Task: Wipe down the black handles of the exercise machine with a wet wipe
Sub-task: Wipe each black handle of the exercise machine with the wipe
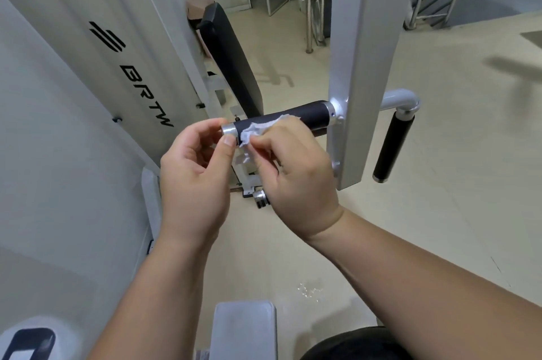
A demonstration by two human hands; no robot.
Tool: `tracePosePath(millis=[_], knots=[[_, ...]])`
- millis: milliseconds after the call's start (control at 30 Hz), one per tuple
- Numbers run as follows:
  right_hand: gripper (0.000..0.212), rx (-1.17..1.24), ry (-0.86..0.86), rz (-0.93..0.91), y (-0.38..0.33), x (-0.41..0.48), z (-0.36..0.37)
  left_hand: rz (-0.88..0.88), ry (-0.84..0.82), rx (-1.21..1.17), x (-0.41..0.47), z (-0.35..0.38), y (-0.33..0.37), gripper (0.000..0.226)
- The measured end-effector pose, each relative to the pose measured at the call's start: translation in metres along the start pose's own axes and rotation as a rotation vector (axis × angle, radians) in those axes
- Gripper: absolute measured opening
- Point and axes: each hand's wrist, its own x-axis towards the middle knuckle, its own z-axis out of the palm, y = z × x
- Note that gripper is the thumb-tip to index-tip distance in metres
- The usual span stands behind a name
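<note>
Forearms (410,271) nearest. Left hand (196,175) pinches horizontal handle (305,116) at chrome end; right hand (296,169) pinches bunched wet wipe (258,129) against it. Risk: bunched wipe misses underside; vertical handle (393,148) overlooked.

Both bare forearms reach forward from the lower edge of view and converge at centre. Left hand (193,175): palm turned inward, fingers curled, thumb tip and index finger pinching the capped end of the black handle (308,116). Right hand (296,175): back toward the camera, wrist bent, fingertips pinching the wet wipe (258,129) against that handle. The two hands lie just beside each other.
</note>
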Motion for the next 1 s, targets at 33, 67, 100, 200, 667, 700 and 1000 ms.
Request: tracePosePath(millis=[33,67,100,200,667,700,1000], knots=[[0.008,0.000,-0.010,-0.019,0.005,0.000,-0.004,0.003,0.007,0.007,0.000,0.000,-0.001,0.015],[0.007,-0.002,-0.011,-0.021,0.011,-0.001,-0.011,0.008,0.014,0.012,0.001,0.000,-0.002,0.015],[0.007,-0.020,-0.003,-0.004,0.019,-0.001,-0.020,0.013,0.019,0.015,0.001,0.000,-0.004,0.015],[0.008,-0.162,0.050,0.050,0.043,-0.001,-0.046,0.010,0.020,0.010,0.000,0.001,-0.004,0.016],[0.013,-0.068,-0.087,-0.159,0.021,0.007,-0.023,-0.021,-0.008,-0.011,0.003,-0.001,-0.002,0.015],[0.014,-0.106,-0.064,-0.117,0.031,0.006,-0.033,-0.021,-0.008,-0.005,0.003,-0.001,-0.002,0.015],[0.009,-0.130,-0.004,-0.131,0.019,0.002,-0.019,-0.031,0.000,-0.046,-0.002,0.002,0.002,0.017]])
